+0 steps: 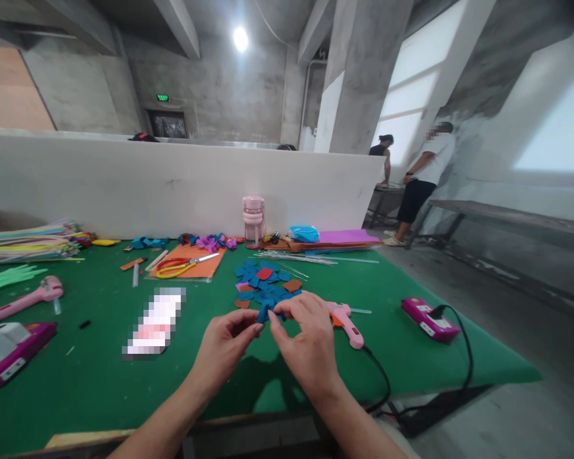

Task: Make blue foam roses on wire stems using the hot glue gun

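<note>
Blue felt piece (266,311) was pinched by both left hand (224,347) and right hand (309,341), just in front of the felt pile (263,284) on the desk (100,376). The pile was judged loose and unjoined; the glue gun (347,322) was left untouched to its right.

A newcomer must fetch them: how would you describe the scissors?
On the green table, find the orange sheet near the white partition, left of the pile of blue pieces. The scissors lie on it, the only tool with red and yellow handles.
</note>
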Tool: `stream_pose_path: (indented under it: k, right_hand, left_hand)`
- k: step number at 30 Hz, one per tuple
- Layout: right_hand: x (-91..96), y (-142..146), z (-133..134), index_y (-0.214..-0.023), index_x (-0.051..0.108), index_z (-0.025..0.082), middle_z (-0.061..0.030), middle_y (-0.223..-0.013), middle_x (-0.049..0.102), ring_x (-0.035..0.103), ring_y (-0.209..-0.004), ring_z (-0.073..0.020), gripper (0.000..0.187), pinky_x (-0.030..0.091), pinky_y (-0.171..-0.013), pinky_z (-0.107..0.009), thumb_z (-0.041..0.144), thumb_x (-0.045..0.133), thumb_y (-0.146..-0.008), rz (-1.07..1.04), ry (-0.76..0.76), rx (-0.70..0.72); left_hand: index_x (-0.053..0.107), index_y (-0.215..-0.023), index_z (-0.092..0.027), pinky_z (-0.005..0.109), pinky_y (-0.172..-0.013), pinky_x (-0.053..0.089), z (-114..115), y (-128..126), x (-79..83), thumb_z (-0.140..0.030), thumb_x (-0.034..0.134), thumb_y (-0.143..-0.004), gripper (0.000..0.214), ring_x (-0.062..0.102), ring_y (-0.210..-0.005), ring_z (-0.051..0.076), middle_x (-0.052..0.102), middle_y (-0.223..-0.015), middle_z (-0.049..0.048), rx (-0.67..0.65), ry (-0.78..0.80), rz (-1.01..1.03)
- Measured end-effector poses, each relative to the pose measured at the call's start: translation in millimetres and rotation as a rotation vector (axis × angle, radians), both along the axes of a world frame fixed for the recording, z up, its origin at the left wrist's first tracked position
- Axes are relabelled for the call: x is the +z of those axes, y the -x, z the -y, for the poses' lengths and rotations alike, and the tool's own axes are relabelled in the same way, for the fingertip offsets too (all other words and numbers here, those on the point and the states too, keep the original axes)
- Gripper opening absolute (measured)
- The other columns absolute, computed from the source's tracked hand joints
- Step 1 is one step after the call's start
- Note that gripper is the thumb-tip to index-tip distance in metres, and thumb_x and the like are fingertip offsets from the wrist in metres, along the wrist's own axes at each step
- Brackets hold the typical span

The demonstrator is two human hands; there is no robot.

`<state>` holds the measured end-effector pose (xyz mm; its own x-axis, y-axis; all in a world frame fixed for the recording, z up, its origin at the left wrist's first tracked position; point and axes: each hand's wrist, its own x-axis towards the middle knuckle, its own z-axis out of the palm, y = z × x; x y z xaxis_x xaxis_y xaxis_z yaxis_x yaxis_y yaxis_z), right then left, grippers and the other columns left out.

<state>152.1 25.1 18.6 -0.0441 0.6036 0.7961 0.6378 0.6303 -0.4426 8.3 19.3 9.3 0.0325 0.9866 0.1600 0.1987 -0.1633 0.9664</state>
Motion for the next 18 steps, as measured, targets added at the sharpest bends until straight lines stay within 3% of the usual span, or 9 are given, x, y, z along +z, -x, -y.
stream_pose_path:
  k: [2, 6, 10, 18]
  right_hand:
    - [-0.2, -0.4, 0.0, -0.079, 0.058, 0.021, 0.0003, -0.069, 0.055, 0.051, -0.070, -0.0160, 0.003, 0.039, -0.079, -0.036, 0.023, 0.057, -0.077, -0.028, -0.010, 0.001]
    - [-2.3, -3.0, -2.1, -0.096, 0.056, 0.020, -0.0026, -0.079, 0.056, 0.052, -0.075, -0.0176, 0.021, 0.042, -0.076, -0.035, 0.028, 0.060, -0.077, -0.062, -0.009, 0.035]
    - [-5.8, -3.0, -4.1, -0.098, 0.055, 0.022, -0.0052, -0.092, 0.058, 0.053, -0.092, -0.0204, 0.022, 0.039, -0.089, -0.042, 0.022, 0.059, -0.077, 0.011, -0.122, 0.050]
    - [-7.1, 0.2, -1.7, -0.093, 0.058, 0.023, -0.0021, -0.087, 0.060, 0.056, -0.086, -0.0164, 0.019, 0.034, -0.096, -0.044, 0.012, 0.055, -0.077, 0.134, -0.223, 0.027]
  left_hand:
    - [0.069, -0.086, -0.013, 0.017, -0.037, 0.028, -1.2, 1.0, -0.1, -0.035, 0.062, -0.071, 0.027, 0.038, -0.044, 0.008, 0.059, -0.059, 0.0013, 0.019, -0.005, 0.011]
    - [0.067, -0.090, -0.011, 0.017, -0.037, 0.028, -6.7, 7.5, -0.8, -0.036, 0.064, -0.069, 0.032, 0.035, -0.042, 0.006, 0.055, -0.054, -0.0011, 0.086, 0.015, 0.071]
    - [0.065, -0.091, -0.012, 0.018, -0.039, 0.031, -9.2, 11.5, -0.7, -0.036, 0.065, -0.069, 0.034, 0.037, -0.043, 0.007, 0.055, -0.055, -0.0016, 0.099, 0.006, 0.094]
    - [0.066, -0.095, -0.015, 0.019, -0.039, 0.032, -4.1, 8.0, -1.8, -0.036, 0.061, -0.072, 0.032, 0.041, -0.044, 0.009, 0.055, -0.054, -0.0015, 0.038, -0.027, 0.073]
